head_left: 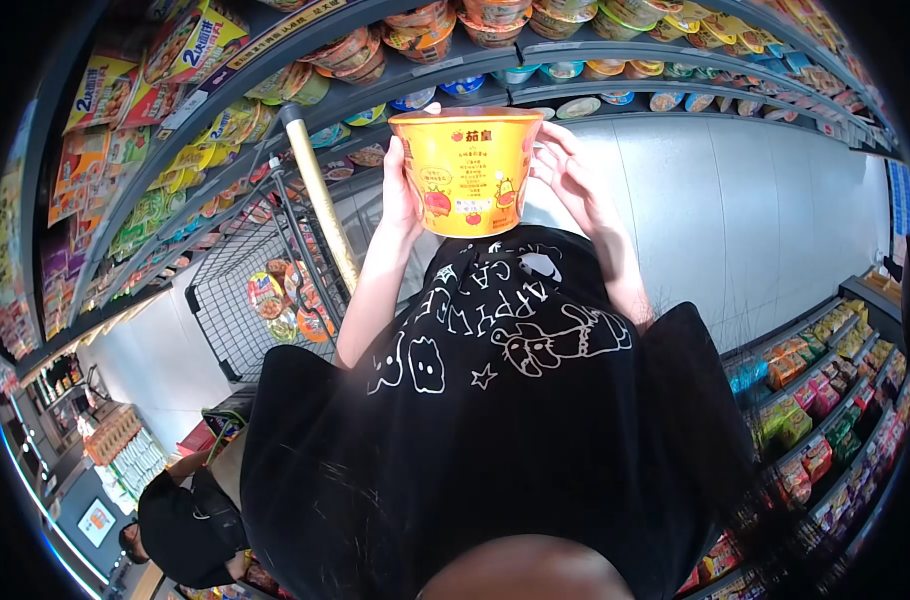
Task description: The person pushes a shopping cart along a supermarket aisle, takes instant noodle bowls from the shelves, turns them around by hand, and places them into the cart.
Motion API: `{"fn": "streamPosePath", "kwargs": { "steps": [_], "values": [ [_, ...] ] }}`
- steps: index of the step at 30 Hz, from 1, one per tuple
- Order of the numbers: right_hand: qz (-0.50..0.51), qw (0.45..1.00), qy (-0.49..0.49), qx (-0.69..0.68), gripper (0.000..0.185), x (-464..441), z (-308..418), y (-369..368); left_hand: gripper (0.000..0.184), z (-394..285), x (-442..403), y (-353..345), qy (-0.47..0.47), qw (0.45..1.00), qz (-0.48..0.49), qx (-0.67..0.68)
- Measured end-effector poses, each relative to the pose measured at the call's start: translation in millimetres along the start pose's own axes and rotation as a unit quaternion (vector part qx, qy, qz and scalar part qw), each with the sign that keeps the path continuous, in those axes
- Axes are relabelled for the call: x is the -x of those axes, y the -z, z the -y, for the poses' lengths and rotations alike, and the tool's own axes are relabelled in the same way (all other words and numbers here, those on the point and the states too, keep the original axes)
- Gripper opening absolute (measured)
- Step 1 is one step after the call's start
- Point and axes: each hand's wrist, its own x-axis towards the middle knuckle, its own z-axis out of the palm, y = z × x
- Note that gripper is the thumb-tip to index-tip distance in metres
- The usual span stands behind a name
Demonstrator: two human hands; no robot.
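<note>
I hold a yellow instant noodle tub (475,185) upright in front of my chest, its printed side with tomato drawings facing me. My left hand (399,190) grips its left side, the thumb near the rim. On the right side, my right hand (573,175) has its fingers bent against the tub near the rim; some fingertips are hidden behind it. A wire shopping cart (237,255) stands to the left, holding several round noodle packs (283,300).
Shelves of noodle bowls (425,40) and packets (190,50) curve across the top and left. The cart handle (320,190) is close to my left forearm. Snack shelves (825,400) stand at right. Another person (190,525) in black is at lower left. Pale floor (715,210) lies right.
</note>
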Motion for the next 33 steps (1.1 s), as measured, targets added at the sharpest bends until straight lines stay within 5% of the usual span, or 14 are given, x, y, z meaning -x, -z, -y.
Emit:
{"fn": "streamPosePath", "kwargs": {
  "steps": [3, 5, 6, 10, 14, 17, 18, 22, 24, 28, 33],
  "values": [
    [0.026, 0.998, -0.025, -0.061, 0.058, 3.0, -3.3, 1.4, 0.067, 2.4, 1.6, -0.7, -0.021, 0.998, 0.000, -0.053],
    [0.034, 0.997, -0.071, -0.017, 0.068, 10.6, -4.1, -2.0, 0.085, 3.0, -0.2, -3.6, -0.164, 0.960, 0.038, -0.222],
    [0.030, 0.992, -0.114, -0.047, 0.079, 20.2, -2.4, -5.9, 0.105, 0.7, 1.1, -5.8, -0.163, 0.957, 0.026, -0.238],
    [-0.035, 0.981, -0.180, 0.058, 0.078, 25.5, 17.1, -6.5, 0.114, 6.1, 5.9, -0.9, -0.220, 0.911, 0.101, -0.334],
    [-0.056, 0.958, -0.086, 0.268, 0.079, 25.0, 5.4, 35.3, 0.109, 1.5, 9.5, -5.4, -0.202, 0.877, 0.094, -0.426],
    [-0.079, 0.970, -0.080, 0.214, 0.090, 33.8, -13.1, 88.2, 0.106, -0.6, 11.7, -14.3, -0.154, 0.887, 0.080, -0.428],
    [-0.036, 0.969, -0.006, 0.244, 0.088, 29.7, -12.2, 83.2, 0.099, 2.3, 9.2, -8.5, -0.175, 0.877, 0.093, -0.437],
    [-0.019, 0.966, 0.036, 0.256, 0.088, 16.4, -4.3, 66.0, 0.101, -0.1, 9.5, 1.2, -0.169, 0.847, 0.108, -0.492],
    [-0.020, 0.966, 0.040, 0.253, 0.088, 11.9, -2.4, 59.8, 0.093, -2.5, 10.6, -1.1, -0.281, 0.775, 0.104, -0.557],
    [-0.024, 0.967, 0.048, 0.247, 0.088, 6.4, -0.5, 52.8, 0.088, 2.0, 9.4, 0.2, -0.367, 0.733, 0.123, -0.560],
    [-0.027, 0.971, 0.047, 0.232, 0.088, 4.0, -0.7, 49.2, 0.089, -0.1, 9.8, -1.6, -0.361, 0.728, 0.124, -0.569]
  ]
}}
